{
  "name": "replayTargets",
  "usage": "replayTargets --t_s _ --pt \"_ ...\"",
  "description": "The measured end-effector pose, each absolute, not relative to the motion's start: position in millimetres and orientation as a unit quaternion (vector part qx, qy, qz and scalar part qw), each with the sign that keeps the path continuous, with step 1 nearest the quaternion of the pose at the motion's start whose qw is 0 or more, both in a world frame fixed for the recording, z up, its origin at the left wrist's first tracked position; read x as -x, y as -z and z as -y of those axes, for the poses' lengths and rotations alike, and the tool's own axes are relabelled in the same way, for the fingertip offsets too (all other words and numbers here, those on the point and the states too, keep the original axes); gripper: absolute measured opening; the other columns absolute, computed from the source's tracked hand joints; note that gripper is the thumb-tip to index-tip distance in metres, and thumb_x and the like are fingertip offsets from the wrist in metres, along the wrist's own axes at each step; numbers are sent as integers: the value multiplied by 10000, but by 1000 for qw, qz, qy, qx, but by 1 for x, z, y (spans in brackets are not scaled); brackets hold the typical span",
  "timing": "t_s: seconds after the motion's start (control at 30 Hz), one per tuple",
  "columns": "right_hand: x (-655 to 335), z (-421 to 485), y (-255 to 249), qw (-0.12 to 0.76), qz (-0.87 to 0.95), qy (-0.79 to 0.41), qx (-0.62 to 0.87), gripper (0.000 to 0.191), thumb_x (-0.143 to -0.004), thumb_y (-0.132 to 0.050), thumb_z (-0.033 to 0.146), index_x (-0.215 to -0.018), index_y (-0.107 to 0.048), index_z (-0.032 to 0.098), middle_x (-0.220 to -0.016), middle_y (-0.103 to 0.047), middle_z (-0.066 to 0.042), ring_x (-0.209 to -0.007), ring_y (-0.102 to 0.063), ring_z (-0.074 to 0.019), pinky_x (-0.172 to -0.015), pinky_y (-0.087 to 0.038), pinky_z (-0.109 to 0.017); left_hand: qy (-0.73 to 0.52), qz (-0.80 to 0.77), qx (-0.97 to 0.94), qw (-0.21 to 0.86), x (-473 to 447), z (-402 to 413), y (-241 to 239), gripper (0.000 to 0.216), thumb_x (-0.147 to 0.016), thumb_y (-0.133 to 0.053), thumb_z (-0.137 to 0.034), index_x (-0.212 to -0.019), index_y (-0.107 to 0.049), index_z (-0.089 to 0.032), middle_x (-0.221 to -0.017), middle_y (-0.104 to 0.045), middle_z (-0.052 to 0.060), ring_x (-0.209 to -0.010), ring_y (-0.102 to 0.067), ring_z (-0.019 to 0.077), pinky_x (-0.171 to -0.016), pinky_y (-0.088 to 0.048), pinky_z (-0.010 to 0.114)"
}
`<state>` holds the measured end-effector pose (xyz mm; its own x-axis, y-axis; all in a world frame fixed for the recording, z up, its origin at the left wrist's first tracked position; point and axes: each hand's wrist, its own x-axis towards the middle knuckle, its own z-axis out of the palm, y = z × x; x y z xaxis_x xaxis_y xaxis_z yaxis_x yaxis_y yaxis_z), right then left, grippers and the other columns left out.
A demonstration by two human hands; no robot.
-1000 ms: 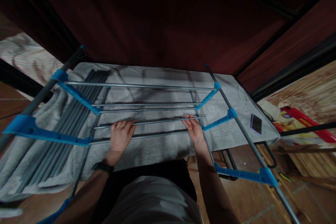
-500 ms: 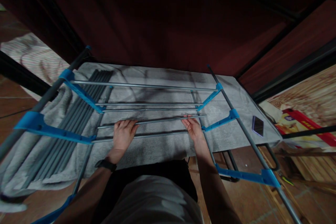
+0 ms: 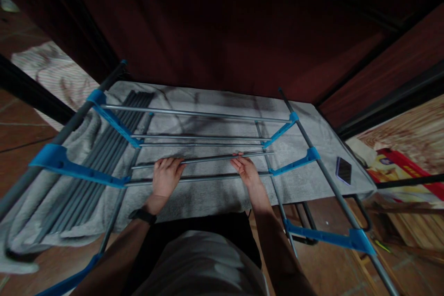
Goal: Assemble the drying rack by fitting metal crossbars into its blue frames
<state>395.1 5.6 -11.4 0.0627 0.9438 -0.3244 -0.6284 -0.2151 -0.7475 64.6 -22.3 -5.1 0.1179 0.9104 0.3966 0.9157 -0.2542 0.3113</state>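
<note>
A loose metal tube (image 3: 208, 159) lies crosswise between my hands, over the rack frame. My left hand (image 3: 167, 175) is wrapped round its left part, a dark watch on the wrist. Farther right, my right hand (image 3: 245, 169) pinches the same tube with thumb and fingers. The tube's right end sticks out past my fingers, near a blue plastic bracket (image 3: 294, 163), apart from it. Just below, a fixed crossbar (image 3: 208, 178) joins the left bracket (image 3: 83, 172) to the right one. Several more crossbars (image 3: 201, 138) span the frame behind.
Several grey tubes (image 3: 100, 157) lie side by side on the grey cloth (image 3: 222, 101) at left. A phone (image 3: 343, 170) rests at the cloth's right end. Uprights (image 3: 333, 185) rise on both sides. A red and yellow package (image 3: 398, 171) sits far right. A dark red panel (image 3: 222, 32) stands behind.
My right hand has slid a little left along the tube. My left hand keeps its grip. The whole view has shifted slightly.
</note>
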Motion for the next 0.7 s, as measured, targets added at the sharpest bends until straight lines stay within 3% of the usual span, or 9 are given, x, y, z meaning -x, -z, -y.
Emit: replayTargets --t_s 0.2,0.37,0.57,0.7 --pt "-394 -6 15 589 191 -658 429 265 -723 -888 258 -885 -679 259 -940 -801 -23 -936 -779 -231 -1057 -603 -486 304 605 736 -5 -65 22 7 365 -1017 -521 -463 -1094 -778 -215 -974 -765 138 -977 -638 328 -974 -391 481" --pt "-397 -6 16 604 162 -658 420 239 -727 -876 206 -821 -663 259 -925 -795 -5 -949 -774 -207 -1108 -573 -478 350 604 716 9 -68 24 4 342 -1011 -528 -422 -1171 -752 -219 -1148 -737 154 -1101 -612 332 -1080 -349 509" --pt "-398 -7 17 639 115 -638 413 203 -758 -847 151 -765 -667 245 -854 -772 1 -959 -768 -208 -1178 -521 -508 391 654 647 -36 -73 28 2 264 -955 -589 -360 -1106 -751 -217 -1215 -668 182 -1187 -557 375 -1094 -332 557" --pt "-398 -5 18 662 104 -624 403 165 -788 -814 139 -755 -691 244 -881 -779 5 -958 -757 -187 -1177 -523 -488 423 654 616 -116 -73 28 3 203 -919 -647 -400 -976 -737 -227 -1074 -694 166 -1109 -592 373 -1068 -383 530"
